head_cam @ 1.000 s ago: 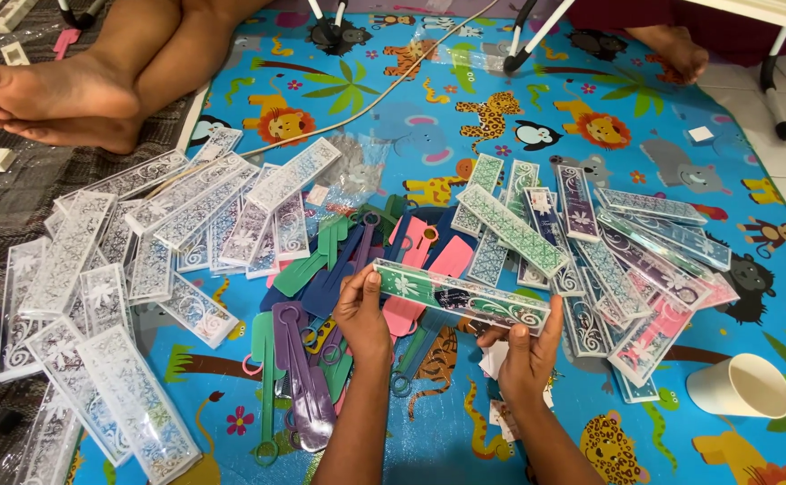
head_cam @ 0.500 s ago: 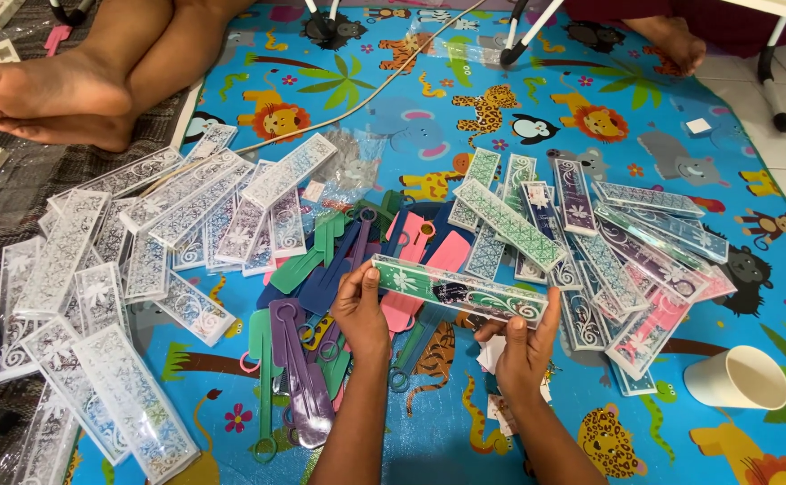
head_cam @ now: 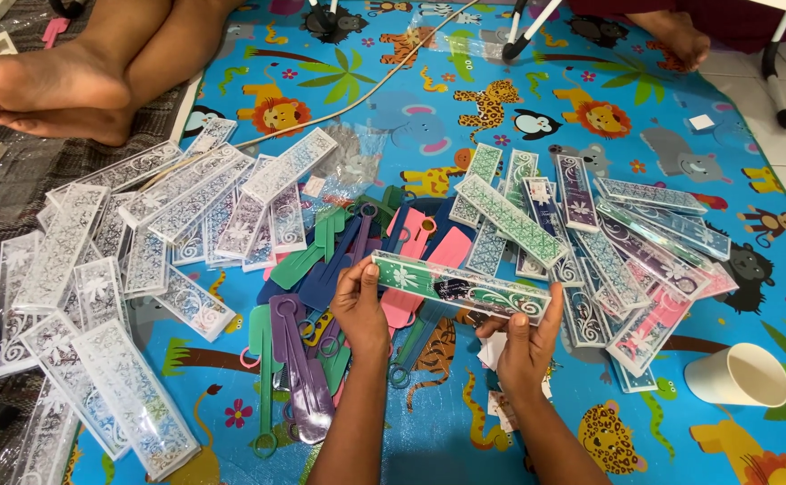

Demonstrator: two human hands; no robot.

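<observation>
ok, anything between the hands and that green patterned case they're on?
Nothing visible. The left hand grips one end of the green patterned case and the right hand the other end, fingers in direct contact. The case is held just above the pile of coloured plastic strips, free of the packaged cases beside it.

Head camera, 1 view, looking steeply down and forward

It sits above the person's own forearms, close to the left hand (head_cam: 362, 310) and right hand (head_cam: 523, 346) at bottom centre, and faces across the animal-print play mat (head_cam: 465, 81) toward another person's bare feet (head_cam: 47, 85) at the top left edge; no 2nd view overlaps it.
</observation>
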